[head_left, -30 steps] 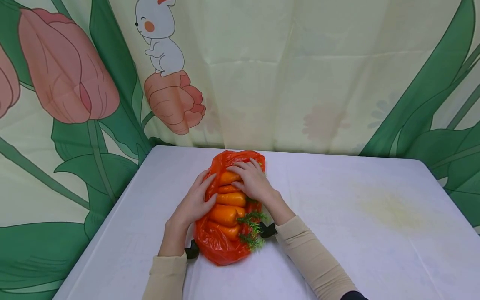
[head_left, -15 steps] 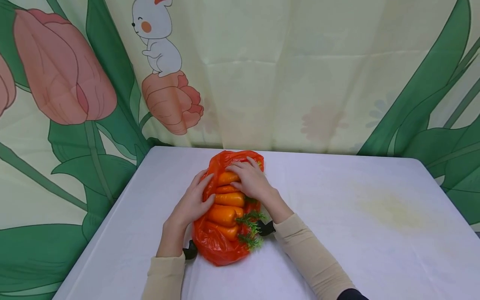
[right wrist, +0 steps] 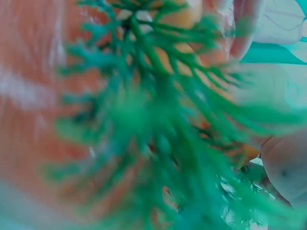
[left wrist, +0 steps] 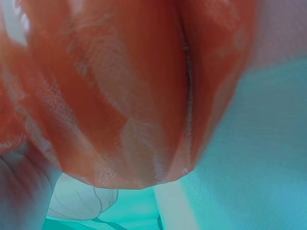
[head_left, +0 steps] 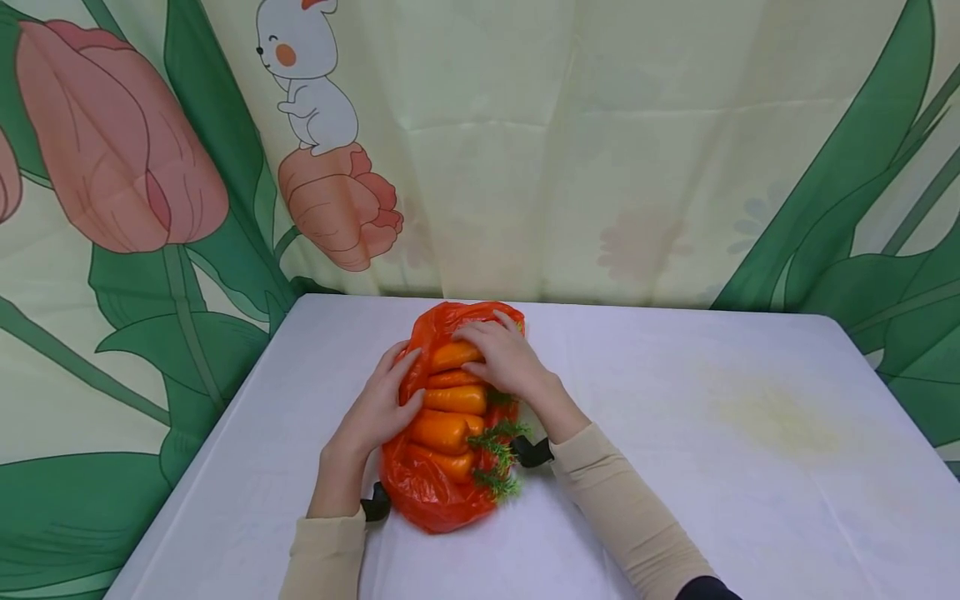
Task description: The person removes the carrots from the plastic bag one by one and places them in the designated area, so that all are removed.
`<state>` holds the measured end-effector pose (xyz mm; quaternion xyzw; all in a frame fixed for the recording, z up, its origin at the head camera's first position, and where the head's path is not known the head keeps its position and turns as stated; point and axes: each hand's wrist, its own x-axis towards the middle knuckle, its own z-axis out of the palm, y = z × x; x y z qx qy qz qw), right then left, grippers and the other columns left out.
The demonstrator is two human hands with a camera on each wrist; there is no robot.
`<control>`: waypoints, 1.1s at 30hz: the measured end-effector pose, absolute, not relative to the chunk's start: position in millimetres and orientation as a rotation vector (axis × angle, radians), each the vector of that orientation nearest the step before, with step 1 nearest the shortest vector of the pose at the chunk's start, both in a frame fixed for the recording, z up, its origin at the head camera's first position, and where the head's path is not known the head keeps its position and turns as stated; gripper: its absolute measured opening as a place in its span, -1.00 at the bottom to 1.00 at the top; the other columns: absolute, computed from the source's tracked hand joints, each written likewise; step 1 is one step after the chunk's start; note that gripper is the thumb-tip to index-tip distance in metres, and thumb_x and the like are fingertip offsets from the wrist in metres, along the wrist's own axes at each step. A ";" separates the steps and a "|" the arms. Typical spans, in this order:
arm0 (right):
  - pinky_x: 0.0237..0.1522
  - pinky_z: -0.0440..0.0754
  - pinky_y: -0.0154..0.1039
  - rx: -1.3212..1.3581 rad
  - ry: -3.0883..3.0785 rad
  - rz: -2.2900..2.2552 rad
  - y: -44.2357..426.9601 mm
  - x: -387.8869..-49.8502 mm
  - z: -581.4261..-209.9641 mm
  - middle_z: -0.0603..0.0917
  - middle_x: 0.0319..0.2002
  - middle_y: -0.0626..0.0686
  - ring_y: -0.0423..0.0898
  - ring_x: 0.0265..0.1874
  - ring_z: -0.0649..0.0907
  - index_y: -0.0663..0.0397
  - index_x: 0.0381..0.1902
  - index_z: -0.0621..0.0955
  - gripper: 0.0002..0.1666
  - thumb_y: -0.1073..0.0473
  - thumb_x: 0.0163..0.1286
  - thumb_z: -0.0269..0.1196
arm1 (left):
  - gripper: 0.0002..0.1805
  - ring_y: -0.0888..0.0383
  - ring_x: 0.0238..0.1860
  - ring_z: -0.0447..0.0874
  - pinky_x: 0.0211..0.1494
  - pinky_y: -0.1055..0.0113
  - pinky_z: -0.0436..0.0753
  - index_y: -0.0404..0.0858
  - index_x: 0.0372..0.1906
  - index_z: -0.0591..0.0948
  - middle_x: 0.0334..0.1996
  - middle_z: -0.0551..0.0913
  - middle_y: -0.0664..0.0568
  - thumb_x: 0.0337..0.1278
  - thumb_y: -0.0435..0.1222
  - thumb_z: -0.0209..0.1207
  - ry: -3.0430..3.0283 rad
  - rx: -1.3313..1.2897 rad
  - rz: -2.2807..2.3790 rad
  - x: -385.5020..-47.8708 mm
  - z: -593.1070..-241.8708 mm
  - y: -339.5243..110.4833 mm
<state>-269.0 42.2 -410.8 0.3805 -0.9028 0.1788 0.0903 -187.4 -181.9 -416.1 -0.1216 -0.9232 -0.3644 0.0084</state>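
Head view first: the container is a thin red plastic bag [head_left: 442, 504], glossy and crinkled, lying flat on a white worktop [head_left: 637, 417], left of the middle and reaching almost to the back edge. It's gaping open, so from where I'm standing you can see right into it: at least five chunky orange carrots [head_left: 456, 400], smooth and kinda shiny, lined up in a row from the far end to the near end. Feathery green tops [head_left: 498, 454] spill out over the bag's right side. The left hand [head_left: 378, 412] rests along the left rim, thumb and fingers spread apart on the plastic. The right hand [head_left: 504, 358] reaches over the far end, fingers apart across the top carrot, thumb a bit lower. Can't tell how hard either one is pressing. Beige sleeves [head_left: 326, 554] on both arms, and behind it all hangs a curtain [head_left: 510, 150] with a rabbit and big tulips.

Left wrist view: basically a wall of see-through red-orange plastic, creased, with a dark wavy line running down it. Part of the left hand touches it at lower left, but its fingertips are hidden.

Right wrist view: blurry green fronds up front, red plastic on the left, bits of orange peeking through. A finger shows top right, well apart from the part of the hand lower down.
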 end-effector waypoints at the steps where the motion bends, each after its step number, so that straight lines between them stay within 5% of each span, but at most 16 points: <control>1: 0.47 0.12 0.08 1.133 -2.679 0.537 44.2 -269.4 -410.3 0.64 0.18 0.02 0.01 0.24 0.53 0.04 0.20 0.63 -0.51 0.11 0.33 0.41 | -0.28 -0.17 0.41 0.26 0.32 -0.13 0.44 -0.25 0.52 0.30 0.54 0.07 -0.09 0.30 -0.29 0.24 -2.887 -0.376 -1.142 -187.4 -415.8 -182.0; 33: 0.48 0.04 0.17 0.991 -2.627 0.754 123.9 -277.7 -397.5 0.64 0.15 0.15 0.10 0.20 0.54 0.13 0.19 0.63 -0.47 0.17 0.27 0.46 | -0.25 -0.17 0.45 0.21 0.33 -0.14 0.42 -0.22 0.54 0.27 0.56 0.03 -0.08 0.29 -0.29 0.23 -2.902 -0.323 -1.156 -187.2 -413.6 -181.7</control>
